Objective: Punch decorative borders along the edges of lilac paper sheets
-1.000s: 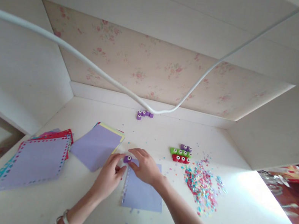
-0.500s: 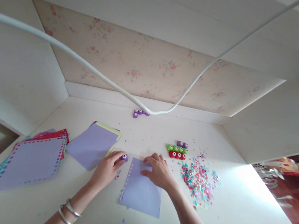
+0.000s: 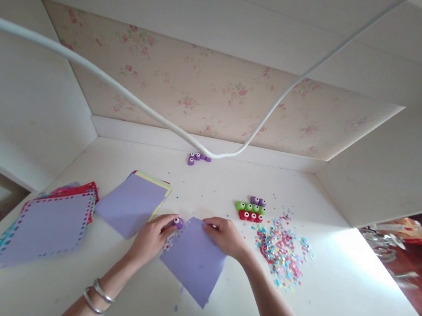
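A small purple hole punch (image 3: pixel 178 222) with an eye-like white dot sits between the thumb and fingers of my left hand (image 3: pixel 152 235). Next to it is a lilac sheet of paper (image 3: pixel 196 264) with a row of punched holes down its left side. My right hand (image 3: pixel 224 235) pinches the sheet's upper right corner, and the sheet lies turned at an angle. The punch is close to the sheet's upper left edge; I cannot tell whether the paper is inside it.
To the left lie a stack of plain coloured paper (image 3: pixel 132 201) and a pile of edge-punched sheets (image 3: pixel 48 222). Red, green and purple punches (image 3: pixel 253 209) stand in rows, with more purple ones (image 3: pixel 197 157) by the wall. Paper confetti (image 3: pixel 282 252) is heaped right. A white cable (image 3: pixel 124 92) hangs in front.
My right hand has closed on the sheet's corner and turned the sheet, its lower edge now slanting down to the right. My left hand with the punch has barely moved.
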{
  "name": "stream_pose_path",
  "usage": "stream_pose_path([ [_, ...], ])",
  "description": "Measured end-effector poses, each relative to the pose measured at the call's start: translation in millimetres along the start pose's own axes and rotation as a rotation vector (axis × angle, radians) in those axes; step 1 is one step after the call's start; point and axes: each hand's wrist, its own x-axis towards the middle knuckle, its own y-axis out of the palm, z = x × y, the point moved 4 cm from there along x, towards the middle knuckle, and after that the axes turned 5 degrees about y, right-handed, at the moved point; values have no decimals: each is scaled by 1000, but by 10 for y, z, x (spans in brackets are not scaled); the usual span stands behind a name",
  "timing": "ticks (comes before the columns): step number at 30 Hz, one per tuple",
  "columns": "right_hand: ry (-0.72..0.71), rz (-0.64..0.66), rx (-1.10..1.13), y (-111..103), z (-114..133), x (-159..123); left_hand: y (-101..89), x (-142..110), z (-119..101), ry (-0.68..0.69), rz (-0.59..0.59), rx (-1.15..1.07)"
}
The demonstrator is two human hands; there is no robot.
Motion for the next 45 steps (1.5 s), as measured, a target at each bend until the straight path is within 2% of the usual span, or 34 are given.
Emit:
stream_pose_path([
  [4, 65, 151, 72, 1, -75, 113, 13, -7, 17, -17, -2, -10],
  [7, 102, 201, 108, 0, -89, 186, 17, -9, 16, -27, -1, -16],
  [13, 141, 162, 145, -25, -50, 284, 23, -15, 18, -53, -2, -25],
  [33, 367, 246, 387, 81, -83, 328, 32, -7, 19, -61, 4, -35],
  [39, 381, 271, 416, 105, -90, 306, 34, 3, 18, -45, -7, -27],
  [45, 363, 261, 356, 129, -86, 302, 35, 10, 1, -17, -13, -17],
])
